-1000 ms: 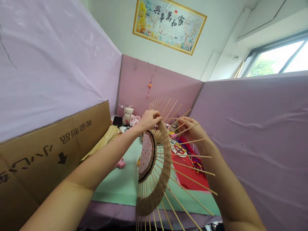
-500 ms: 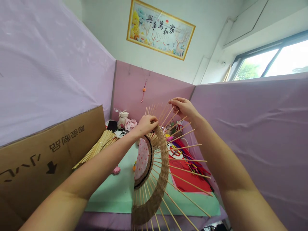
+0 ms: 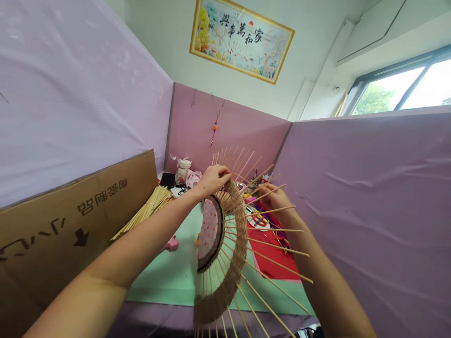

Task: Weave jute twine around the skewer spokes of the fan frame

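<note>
A round woven piece (image 3: 241,244) stands tilted on edge above the table, with thin wooden sticks radiating through its brown woven band. Its centre is a pink spotted fabric disc (image 3: 209,225) with a dark ring around it. My left hand (image 3: 215,180) is closed on the top of the brown band, thumb and fingers pinching it. My right hand (image 3: 273,196) is behind the stick ends at the right, partly covered by them. Its fingers are bent together; whatever they hold is too small to make out.
A bundle of wooden sticks (image 3: 150,206) leans by a cardboard sheet (image 3: 70,225) at left. A lidded jar (image 3: 183,171) stands at the back. Red sheets (image 3: 269,258) and coloured craft strips lie at right on the green tabletop (image 3: 158,277). Purple cloth partitions (image 3: 369,188) enclose the table.
My right hand has moved down from above the upper stick ends to behind the sticks at the right. My left hand keeps its hold on the band. The view has shifted slightly.
</note>
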{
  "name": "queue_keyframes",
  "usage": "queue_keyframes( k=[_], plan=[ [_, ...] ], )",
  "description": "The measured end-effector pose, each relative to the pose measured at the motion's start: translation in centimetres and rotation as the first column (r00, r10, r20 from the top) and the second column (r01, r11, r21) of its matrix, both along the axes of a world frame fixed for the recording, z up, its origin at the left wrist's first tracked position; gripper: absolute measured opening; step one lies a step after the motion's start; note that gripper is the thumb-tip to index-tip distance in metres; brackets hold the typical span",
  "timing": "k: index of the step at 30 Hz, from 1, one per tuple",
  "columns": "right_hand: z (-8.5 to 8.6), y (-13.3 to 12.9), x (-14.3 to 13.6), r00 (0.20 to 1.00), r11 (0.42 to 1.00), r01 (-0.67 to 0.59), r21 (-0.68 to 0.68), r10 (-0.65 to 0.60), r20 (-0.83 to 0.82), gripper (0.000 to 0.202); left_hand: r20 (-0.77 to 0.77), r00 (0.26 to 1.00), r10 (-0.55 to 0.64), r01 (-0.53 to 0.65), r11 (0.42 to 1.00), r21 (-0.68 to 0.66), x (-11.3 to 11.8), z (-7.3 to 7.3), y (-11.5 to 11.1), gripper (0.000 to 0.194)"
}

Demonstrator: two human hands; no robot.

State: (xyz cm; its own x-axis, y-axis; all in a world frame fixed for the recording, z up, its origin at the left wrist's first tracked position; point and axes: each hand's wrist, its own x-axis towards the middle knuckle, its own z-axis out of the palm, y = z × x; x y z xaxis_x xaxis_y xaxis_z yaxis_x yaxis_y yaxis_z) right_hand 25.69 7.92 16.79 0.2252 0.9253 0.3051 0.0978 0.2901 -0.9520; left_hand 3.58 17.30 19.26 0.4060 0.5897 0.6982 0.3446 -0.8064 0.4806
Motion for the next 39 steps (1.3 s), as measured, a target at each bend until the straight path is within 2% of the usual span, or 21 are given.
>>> queue_keyframes(
  k=[3,5,9,14,19,22,26,30,35,39],
  plan=[
    [-3.3,-2.0,-2.5,0.999,0.991,-0.047,-0.121,0.05,0.021,0.031,0.012,1.0,-0.02,0.021,0.999,-0.031,-0.1,0.0,0.0,0.027],
    [-4.4,-3.2,-4.5,0.992,0.979,-0.124,-0.159,0.122,-0.026,0.028,0.019,0.998,-0.057,0.058,0.995,-0.077,-0.2,0.1,-0.1,0.033],
    [-4.5,-4.8,-7.3,0.975,0.971,-0.188,-0.149,0.166,-0.149,0.023,-0.022,0.997,-0.079,0.077,0.993,-0.086,-0.3,0.2,-0.2,0.033],
    [-4.8,-5.3,-8.1,0.972,0.976,-0.189,-0.112,0.17,-0.162,0.023,0.029,0.996,-0.086,0.088,0.993,-0.074,-0.9,-0.1,-0.4,0.03],
    [-6.2,-5.3,-8.7,0.992,0.995,-0.074,-0.065,0.066,-0.107,0.028,0.267,0.963,-0.03,0.016,0.998,0.057,-1.7,-1.0,-1.7,0.032],
    [-6.5,-5.3,-9.4,0.997,1.0,-0.006,0.024,0.008,-0.072,0.026,0.228,0.971,-0.068,0.031,0.986,0.161,-1.9,-1.8,-2.6,0.034],
    [-6.3,-5.3,-10.1,0.999,0.998,0.015,0.067,-0.013,-0.032,0.024,0.109,0.992,-0.062,0.039,0.978,0.203,-2.0,-2.4,-2.9,0.04],
    [-5.6,-5.3,-10.0,0.998,0.996,0.002,0.091,-0.008,0.056,0.023,0.026,0.999,-0.038,0.032,0.981,0.191,-2.4,-2.3,-2.3,0.038],
    [-3.1,-5.3,-7.6,0.987,0.988,0.094,0.123,-0.109,0.115,0.027,0.021,0.999,-0.029,0.025,0.98,0.198,-2.9,-2.2,-1.8,0.037],
    [-1.3,-5.3,-5.5,0.99,0.992,0.084,0.097,-0.094,0.102,0.031,0.016,0.999,-0.044,0.04,0.979,0.198,-2.9,-2.1,-1.9,0.035]
  ],
)
